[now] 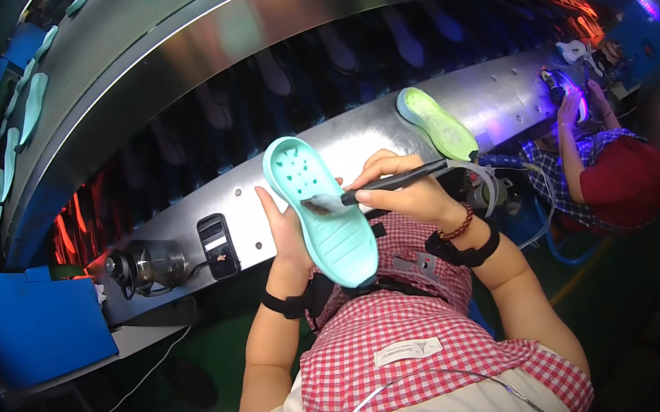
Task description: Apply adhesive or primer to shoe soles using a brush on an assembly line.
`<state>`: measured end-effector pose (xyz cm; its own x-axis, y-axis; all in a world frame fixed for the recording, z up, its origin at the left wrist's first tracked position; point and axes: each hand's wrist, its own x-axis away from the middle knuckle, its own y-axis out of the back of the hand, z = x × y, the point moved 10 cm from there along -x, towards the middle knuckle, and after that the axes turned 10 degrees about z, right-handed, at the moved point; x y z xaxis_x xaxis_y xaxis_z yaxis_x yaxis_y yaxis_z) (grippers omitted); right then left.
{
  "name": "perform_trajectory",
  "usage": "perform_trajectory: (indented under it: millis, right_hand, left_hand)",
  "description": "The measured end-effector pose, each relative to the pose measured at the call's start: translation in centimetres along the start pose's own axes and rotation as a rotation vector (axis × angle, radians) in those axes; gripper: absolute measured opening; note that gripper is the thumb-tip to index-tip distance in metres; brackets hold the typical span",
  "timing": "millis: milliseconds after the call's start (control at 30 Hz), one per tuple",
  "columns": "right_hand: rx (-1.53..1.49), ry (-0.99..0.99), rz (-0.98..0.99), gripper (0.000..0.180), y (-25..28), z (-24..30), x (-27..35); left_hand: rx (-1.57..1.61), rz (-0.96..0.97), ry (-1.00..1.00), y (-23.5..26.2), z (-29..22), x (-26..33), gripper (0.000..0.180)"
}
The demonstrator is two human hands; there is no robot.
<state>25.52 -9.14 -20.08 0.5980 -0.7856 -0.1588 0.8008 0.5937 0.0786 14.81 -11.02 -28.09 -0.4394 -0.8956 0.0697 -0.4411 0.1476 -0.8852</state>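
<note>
In front of me a mint-green shoe sole (341, 242) is held up, its perforated end away from me. My left hand (290, 237) is closed around its left side, with the thumb up along the edge and the other fingers hidden behind it. A black-handled brush (398, 181) lies in the grip of my right hand (411, 194). Its bristles touch the inner face of the sole near the middle, below the holes. A second sole (438, 125), yellow-green, rests on the metal ledge to the right, apart from both hands.
The metal ledge (252, 204) bears a black phone-like device (218, 245) and a clear jar with a black lid (154, 264) at left. Behind it a curved conveyor (180, 37) carries more mint soles (35, 106). A co-worker in a red cap (626, 179) works at the right.
</note>
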Motion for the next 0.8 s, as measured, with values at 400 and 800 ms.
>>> perform_trajectory:
  millis: [400, 800]
  right_hand:
    - [0.132, 0.142, 0.062, 0.017, -0.9, 5.3, -0.3]
    - [0.178, 0.326, 0.268, 0.020, -3.1, 6.5, 0.8]
  left_hand:
    - [0.043, 0.009, -0.410, -2.3, -4.6, 0.8, 0.086]
    - [-0.028, 0.117, -0.652, -4.1, -9.9, 2.2, 0.092]
